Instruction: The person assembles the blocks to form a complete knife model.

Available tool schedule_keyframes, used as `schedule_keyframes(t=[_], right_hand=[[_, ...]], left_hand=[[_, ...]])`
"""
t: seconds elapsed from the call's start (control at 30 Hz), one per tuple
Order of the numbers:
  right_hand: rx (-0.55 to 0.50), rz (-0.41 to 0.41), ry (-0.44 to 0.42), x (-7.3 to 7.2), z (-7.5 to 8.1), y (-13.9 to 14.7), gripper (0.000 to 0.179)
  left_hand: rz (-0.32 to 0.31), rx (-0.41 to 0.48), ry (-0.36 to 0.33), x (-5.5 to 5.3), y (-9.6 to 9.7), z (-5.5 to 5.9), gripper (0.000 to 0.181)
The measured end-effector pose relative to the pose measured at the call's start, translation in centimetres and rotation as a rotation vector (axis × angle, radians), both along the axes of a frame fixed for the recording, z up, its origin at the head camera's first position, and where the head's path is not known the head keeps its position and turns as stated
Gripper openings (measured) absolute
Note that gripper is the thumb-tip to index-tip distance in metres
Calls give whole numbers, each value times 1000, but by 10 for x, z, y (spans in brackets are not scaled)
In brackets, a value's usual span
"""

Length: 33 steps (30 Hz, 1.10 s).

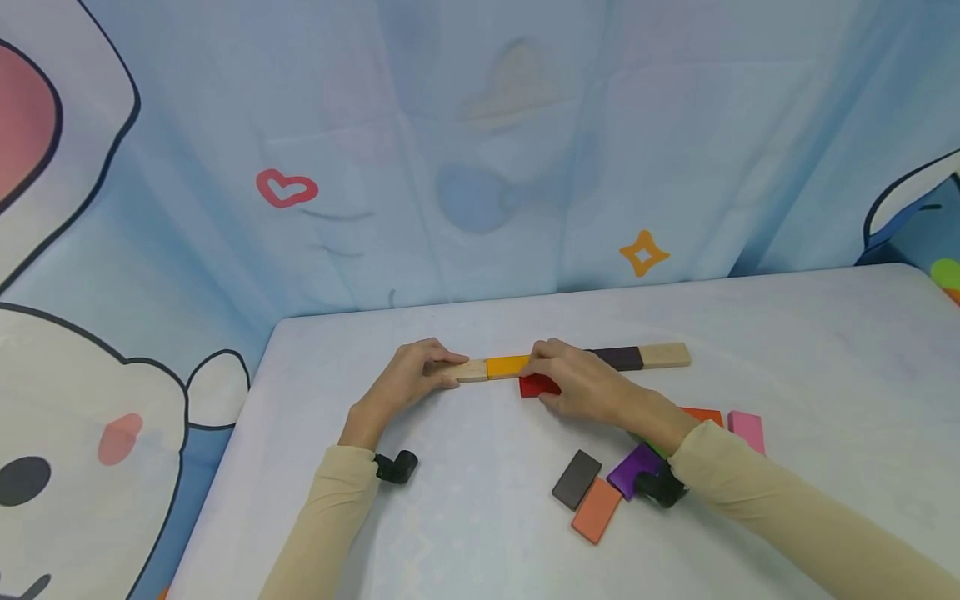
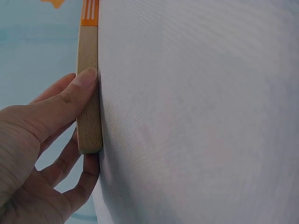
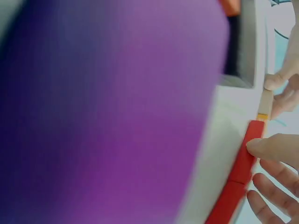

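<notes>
My left hand (image 1: 408, 377) pinches the plain wooden block (image 1: 472, 371) at the left end of a row of blocks. In the left wrist view its thumb (image 2: 84, 81) lies along that block's face. A yellow block (image 1: 507, 367) adjoins the wooden one. My right hand (image 1: 585, 387) holds a red block (image 1: 537, 387) against the front of the row, thumb on the near side. The right wrist view shows a second red block (image 3: 226, 203) end to end with it. Further right in the row are a dark block (image 1: 618, 358) and another wooden block (image 1: 666, 355); the middle is hidden behind my right hand.
Loose blocks lie nearer on the white tabletop (image 1: 465, 500): dark grey (image 1: 577, 479), orange (image 1: 597, 510), purple (image 1: 634, 468), red-orange (image 1: 703, 414) and pink (image 1: 747, 430). My right forearm covers part of a green one. A blue printed curtain (image 1: 450, 150) hangs behind the table.
</notes>
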State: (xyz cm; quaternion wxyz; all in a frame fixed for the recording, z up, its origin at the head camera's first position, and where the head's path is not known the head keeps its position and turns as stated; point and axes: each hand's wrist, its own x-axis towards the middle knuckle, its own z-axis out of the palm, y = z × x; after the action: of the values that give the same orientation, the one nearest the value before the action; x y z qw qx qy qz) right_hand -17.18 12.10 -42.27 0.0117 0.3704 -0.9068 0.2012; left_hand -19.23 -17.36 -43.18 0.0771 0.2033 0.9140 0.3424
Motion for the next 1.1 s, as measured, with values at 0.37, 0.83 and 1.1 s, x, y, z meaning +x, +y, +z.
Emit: schedule_keyframes(t=[0.37, 0.83, 1.1], right_hand=[[-38, -75, -87, 2, 17, 45, 32], [2, -67, -10, 9, 6, 64, 28], [19, -67, 32, 9, 8, 59, 30]], left_hand=[[-13, 13, -3, 1, 0, -1, 37], [-17, 2, 15, 2, 1, 0, 38], [-16, 9, 15, 2, -1, 0, 38]])
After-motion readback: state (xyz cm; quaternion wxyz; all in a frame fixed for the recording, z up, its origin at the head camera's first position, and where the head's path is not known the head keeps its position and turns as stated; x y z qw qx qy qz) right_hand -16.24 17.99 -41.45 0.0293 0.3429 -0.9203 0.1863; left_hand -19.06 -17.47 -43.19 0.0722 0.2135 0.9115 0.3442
